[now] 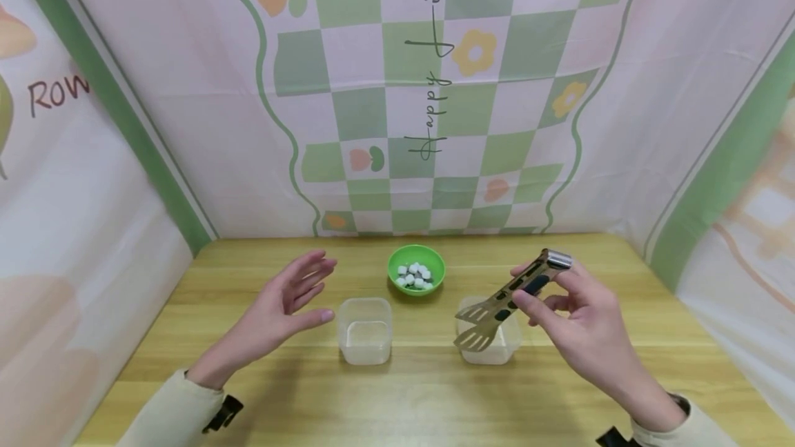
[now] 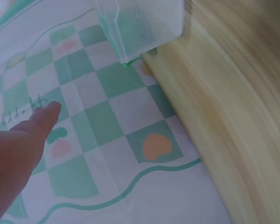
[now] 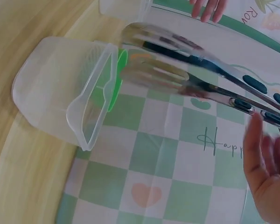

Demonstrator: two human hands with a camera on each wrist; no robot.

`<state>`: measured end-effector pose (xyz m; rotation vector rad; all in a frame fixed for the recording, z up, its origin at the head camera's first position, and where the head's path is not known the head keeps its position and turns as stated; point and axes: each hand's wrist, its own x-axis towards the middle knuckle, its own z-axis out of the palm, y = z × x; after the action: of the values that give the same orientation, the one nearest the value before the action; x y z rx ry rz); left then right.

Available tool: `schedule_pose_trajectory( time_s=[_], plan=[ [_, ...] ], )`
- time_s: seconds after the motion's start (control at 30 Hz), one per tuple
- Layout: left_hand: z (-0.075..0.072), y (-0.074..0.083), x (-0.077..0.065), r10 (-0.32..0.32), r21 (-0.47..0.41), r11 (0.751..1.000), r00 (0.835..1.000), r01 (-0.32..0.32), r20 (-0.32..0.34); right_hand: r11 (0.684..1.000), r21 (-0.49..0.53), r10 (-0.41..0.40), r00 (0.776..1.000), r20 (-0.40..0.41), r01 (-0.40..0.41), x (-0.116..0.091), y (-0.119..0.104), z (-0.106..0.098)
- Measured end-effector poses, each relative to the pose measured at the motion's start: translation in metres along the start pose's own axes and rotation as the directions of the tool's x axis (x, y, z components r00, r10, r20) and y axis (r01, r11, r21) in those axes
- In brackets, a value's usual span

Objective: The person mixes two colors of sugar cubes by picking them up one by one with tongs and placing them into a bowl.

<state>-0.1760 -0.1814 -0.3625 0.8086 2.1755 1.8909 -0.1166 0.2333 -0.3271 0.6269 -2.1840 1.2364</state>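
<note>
My right hand [image 1: 586,319] holds a pair of metal tongs [image 1: 509,302] between thumb and fingers, their slotted ends pointing down and left above the right clear plastic container [image 1: 506,347]. In the right wrist view the two arms of the tongs [image 3: 214,70] stand apart, with nothing between them. To the left, my left hand [image 1: 279,305] hovers with loosely extended fingers, holding nothing. It is nearest to the left clear plastic container [image 1: 366,350], beside its rim. Behind the containers sits a green bowl [image 1: 437,264] with several small white cubes [image 1: 414,276] in it.
Everything stands on a wooden table [image 1: 422,399]. A patterned cloth [image 1: 410,109] hangs right behind its back edge, and more cloth [image 1: 81,226] hangs along the sides. The two containers stand side by side with a gap between them, in front of the bowl.
</note>
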Motion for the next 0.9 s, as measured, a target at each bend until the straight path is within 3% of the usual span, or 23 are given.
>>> schedule_pose_trajectory(
  time_s=[0.13, 0.23, 0.33, 0.47, 0.53, 0.63, 0.73, 0.9],
  plan=[
    [-0.001, -0.004, 0.000, -0.041, 0.019, 0.999, 0.999, 0.042, -0.034, 0.999, -0.012, -0.032, 0.999, 0.003, 0.032, -0.001, 0.000, -0.001],
    [-0.002, -0.008, 0.001, -0.063, 0.039, 0.997, 0.996, 0.065, -0.062, 0.999, 0.042, -0.006, 1.000, 0.026, 0.005, -0.002, 0.000, -0.003],
    [-0.002, -0.011, 0.001, -0.068, 0.052, 0.996, 0.994, 0.072, -0.081, 0.983, 0.181, 0.001, 0.997, 0.074, -0.015, -0.004, 0.001, -0.005],
    [-0.001, -0.013, 0.001, -0.060, 0.052, 0.997, 0.995, 0.064, -0.085, 0.933, 0.359, -0.020, 0.992, 0.126, -0.027, -0.007, 0.003, -0.008],
    [-0.001, -0.014, 0.001, -0.056, 0.050, 0.997, 0.995, 0.060, -0.082, 0.928, 0.370, -0.006, 0.989, 0.145, -0.048, -0.009, 0.002, -0.010],
    [0.000, -0.014, 0.002, -0.053, 0.046, 0.997, 0.995, 0.057, -0.081, 0.945, 0.309, 0.054, 0.984, 0.171, -0.106, -0.012, -0.001, -0.013],
    [0.001, -0.014, 0.002, -0.046, 0.050, 0.997, 0.996, 0.050, -0.082, 0.942, 0.316, 0.056, 0.979, 0.196, -0.117, -0.012, 0.000, -0.016],
    [0.002, -0.014, 0.002, -0.045, 0.049, 0.998, 0.996, 0.049, -0.078, 0.888, 0.446, -0.014, 0.962, 0.272, -0.113, -0.011, 0.010, -0.019]
  ],
)
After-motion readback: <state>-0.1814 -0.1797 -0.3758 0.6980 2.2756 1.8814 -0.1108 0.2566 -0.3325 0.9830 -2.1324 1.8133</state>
